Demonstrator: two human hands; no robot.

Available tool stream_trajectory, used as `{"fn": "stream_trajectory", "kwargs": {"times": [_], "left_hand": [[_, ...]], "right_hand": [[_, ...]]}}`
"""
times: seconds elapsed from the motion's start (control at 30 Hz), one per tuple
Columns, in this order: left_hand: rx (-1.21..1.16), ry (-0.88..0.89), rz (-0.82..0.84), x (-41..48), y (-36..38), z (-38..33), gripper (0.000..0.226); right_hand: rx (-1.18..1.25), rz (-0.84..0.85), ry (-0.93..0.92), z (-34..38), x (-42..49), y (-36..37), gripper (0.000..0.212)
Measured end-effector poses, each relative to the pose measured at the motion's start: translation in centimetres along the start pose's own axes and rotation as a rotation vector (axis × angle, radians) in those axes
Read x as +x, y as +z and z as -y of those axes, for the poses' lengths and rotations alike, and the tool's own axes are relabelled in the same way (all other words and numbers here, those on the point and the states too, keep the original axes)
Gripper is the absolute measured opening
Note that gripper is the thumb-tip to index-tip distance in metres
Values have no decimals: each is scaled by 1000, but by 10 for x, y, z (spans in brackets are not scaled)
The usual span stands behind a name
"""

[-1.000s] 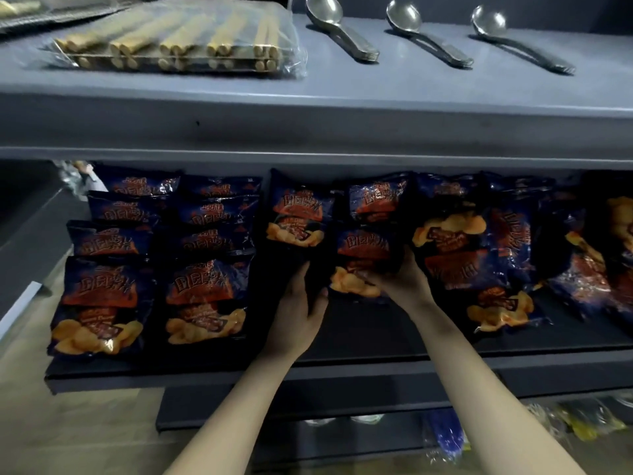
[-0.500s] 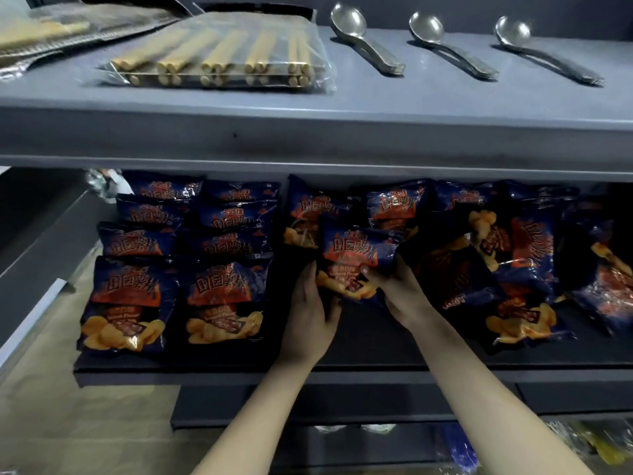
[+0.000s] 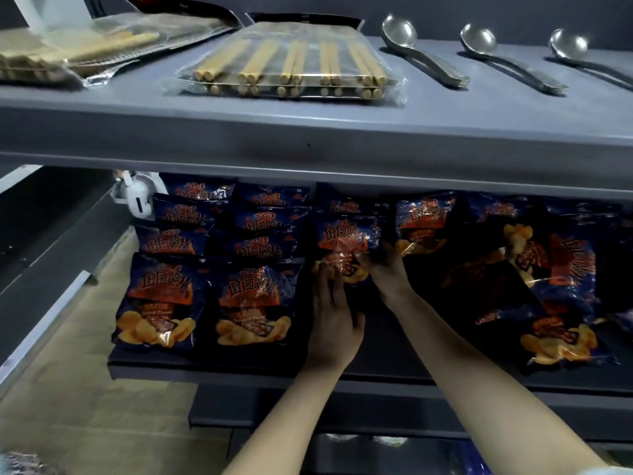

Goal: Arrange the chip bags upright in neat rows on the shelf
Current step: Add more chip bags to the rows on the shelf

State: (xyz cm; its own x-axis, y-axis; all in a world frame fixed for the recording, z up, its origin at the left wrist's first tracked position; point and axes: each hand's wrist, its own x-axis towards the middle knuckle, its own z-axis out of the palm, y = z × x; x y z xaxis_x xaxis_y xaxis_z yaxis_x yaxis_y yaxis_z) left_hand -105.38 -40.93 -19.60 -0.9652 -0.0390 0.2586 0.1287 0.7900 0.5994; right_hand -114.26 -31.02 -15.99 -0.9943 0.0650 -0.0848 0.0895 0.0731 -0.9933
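Foil chip bag (image 3: 346, 234), judged light and crushable, is pinched at its lower edge by right hand (image 3: 387, 274); left hand (image 3: 334, 323) is apparently pressed flat.

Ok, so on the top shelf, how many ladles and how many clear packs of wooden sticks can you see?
Ladles: 3
Clear packs of wooden sticks: at least 2; the left ones overlap, so the exact count is unclear
Total: at least 5
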Motion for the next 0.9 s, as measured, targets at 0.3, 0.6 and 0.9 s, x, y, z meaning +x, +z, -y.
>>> {"fn": "stream_trajectory", "kwargs": {"times": [0.3,0.6,0.9], "left_hand": [[-1,-69,44,3,2,1,76],[-34,-125,83,4,0,-3,83],[85,168,141,-3,-3,-1,68]], "right_hand": [[-210,-204,37,-13,-4,11,67],[-315,-206,-77,-14,-15,14,33],[-179,-290,-81,-14,-29,13,44]]}}
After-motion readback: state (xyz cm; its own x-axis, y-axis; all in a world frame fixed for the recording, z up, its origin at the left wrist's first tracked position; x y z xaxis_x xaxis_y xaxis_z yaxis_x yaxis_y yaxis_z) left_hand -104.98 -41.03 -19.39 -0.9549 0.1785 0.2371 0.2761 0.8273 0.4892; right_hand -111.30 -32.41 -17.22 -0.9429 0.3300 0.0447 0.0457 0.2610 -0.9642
